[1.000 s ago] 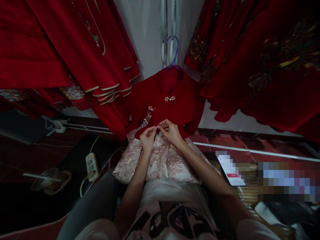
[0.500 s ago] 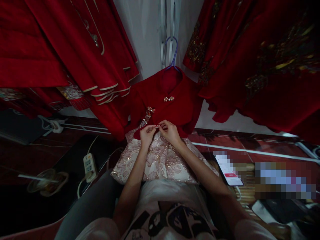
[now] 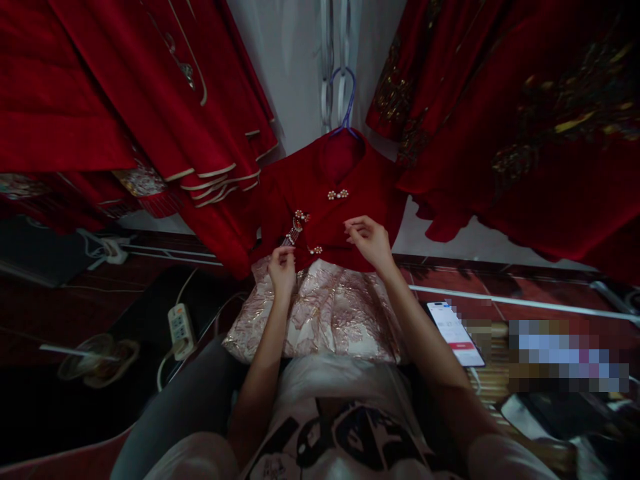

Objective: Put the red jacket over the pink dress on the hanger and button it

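Observation:
A red jacket [image 3: 335, 223] hangs on a purple hanger [image 3: 345, 110] in front of me. Its lower part lies over shiny pink-gold brocade fabric [image 3: 320, 313] on my lap. Beaded clasps decorate the jacket: one near the neck [image 3: 338, 195], one with a tassel [image 3: 300, 219] at the left, and a lower clasp [image 3: 316, 251] by the hem. My left hand [image 3: 283, 270] is closed near the tassel's end, fingertips pinched. My right hand [image 3: 369, 241] is raised over the jacket's right side, fingers also pinched. Whatever either pinch holds is too small to make out.
Red embroidered garments [image 3: 200, 120] hang at left, and more [image 3: 525, 147] at right. A power strip [image 3: 181, 331] and a plastic cup with a straw [image 3: 85, 357] are at left. A lit phone [image 3: 456, 333] rests on a slatted surface [image 3: 495, 353] at right.
My hands were together at the lower clasp; they have parted. The left moved slightly left and down, the right moved up and right. The lower clasp is now uncovered.

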{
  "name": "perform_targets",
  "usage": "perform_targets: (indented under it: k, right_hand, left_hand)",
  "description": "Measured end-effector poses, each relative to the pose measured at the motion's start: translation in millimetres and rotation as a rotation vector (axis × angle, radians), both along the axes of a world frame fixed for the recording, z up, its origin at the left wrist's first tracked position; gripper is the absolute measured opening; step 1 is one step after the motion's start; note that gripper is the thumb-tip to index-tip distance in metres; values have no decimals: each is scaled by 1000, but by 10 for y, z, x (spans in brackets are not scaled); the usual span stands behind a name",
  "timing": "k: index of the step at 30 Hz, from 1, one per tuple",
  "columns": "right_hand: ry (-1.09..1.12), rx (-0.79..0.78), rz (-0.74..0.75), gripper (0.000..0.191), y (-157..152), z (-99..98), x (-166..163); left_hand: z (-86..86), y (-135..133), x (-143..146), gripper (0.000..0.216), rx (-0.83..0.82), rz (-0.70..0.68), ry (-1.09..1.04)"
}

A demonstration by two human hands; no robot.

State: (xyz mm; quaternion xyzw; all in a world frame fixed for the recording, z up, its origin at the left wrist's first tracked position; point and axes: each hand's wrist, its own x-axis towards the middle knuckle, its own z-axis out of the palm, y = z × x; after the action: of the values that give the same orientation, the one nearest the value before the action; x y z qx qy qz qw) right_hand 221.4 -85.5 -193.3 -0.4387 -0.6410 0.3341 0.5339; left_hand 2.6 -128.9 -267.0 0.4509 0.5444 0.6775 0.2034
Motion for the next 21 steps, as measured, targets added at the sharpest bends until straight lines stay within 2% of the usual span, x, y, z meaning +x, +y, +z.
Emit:
perform_targets:
  k: [3,5,10,15,21]
  right_hand:
    - [-91,-172,133,21,19,-113,-19]
    - [-181,-252,238,17,22,-176,-37]
    - [-300,-94,266,13,0,-265,-171]
    - [-236,-116,306,14,-14,-388,-334]
    - [-188,-33,333,12,-49,-428,-380]
  left_hand:
    - [-70,-2,148,11,-58,-132,123]
    - [-98,-7,238,15,-72,-151,186]
    - [-72,-35,304,23,-62,-109,230]
    - [-46,-50,276,20,-52,-124,243]
    - [-50,-45,291,21,-10,-124,140]
